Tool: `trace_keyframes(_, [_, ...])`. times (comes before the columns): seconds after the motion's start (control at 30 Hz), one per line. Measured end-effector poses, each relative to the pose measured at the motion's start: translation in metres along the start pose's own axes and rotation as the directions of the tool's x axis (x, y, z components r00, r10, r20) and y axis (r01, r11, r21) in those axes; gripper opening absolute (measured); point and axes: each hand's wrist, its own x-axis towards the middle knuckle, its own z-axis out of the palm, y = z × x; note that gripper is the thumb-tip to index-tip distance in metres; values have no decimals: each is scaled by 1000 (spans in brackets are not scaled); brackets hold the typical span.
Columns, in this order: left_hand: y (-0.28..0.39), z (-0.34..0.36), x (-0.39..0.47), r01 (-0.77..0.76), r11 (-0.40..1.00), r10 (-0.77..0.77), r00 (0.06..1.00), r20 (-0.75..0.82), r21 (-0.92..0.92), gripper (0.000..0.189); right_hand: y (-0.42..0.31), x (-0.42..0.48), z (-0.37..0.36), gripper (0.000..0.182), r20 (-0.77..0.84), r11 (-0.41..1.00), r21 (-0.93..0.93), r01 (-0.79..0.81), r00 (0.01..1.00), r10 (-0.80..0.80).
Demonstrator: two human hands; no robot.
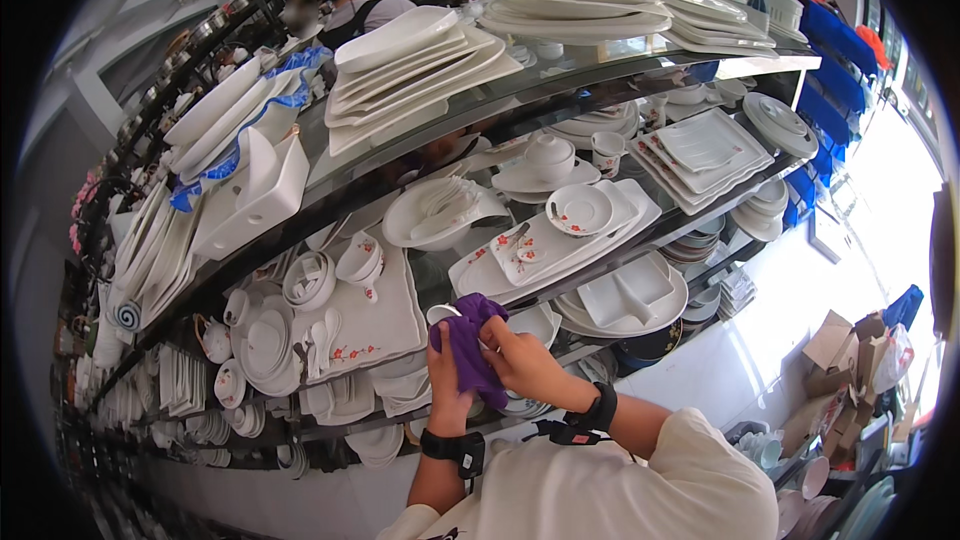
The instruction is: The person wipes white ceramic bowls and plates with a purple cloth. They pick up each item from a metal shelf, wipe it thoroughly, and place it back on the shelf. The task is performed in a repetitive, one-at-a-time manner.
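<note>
My left hand [444,371] holds a small white ceramic piece [442,313], whose rim shows above the fingers; its exact kind is hidden by a purple cloth [480,360]. The cloth is wrapped around and beside the piece and hangs down between my hands. My right hand [514,352] pinches the cloth from the right side. Both hands are in front of the shelf edge, below a stack of rectangular white plates with red flowers [480,270]. Left of the hands lies a square white platter [397,315] with spoons and small bowls on it.
Glass shelves hold stacked white dishes, among them an oval bowl [431,217], a lidded bowl [550,157] and a divided plate [626,292]. Long plates [420,82] are piled on the top shelf. A person [352,4] is beyond the shelf. Cardboard boxes [832,360] lie at the right.
</note>
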Motion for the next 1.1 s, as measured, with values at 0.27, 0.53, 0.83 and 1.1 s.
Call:
trace_keyframes(0.27, [43,-16,-50,109,989,-129,962,241,97,51,11,22,27,20,289,888,362,-284,940,183])
trace_keyframes(0.53, [44,-99,-46,29,999,-29,1000,1,-46,41,10,27,128,19,321,902,407,-145,947,7])
trace_keyframes(0.83, [76,-199,-33,-188,982,189,971,-145,20,41,-35,44,208,30,305,988,115,105,943,-135])
trace_keyframes(1.1, [99,-234,-27,-209,977,211,977,-39,52,52,-50,40,226,30,343,994,-94,59,939,-23])
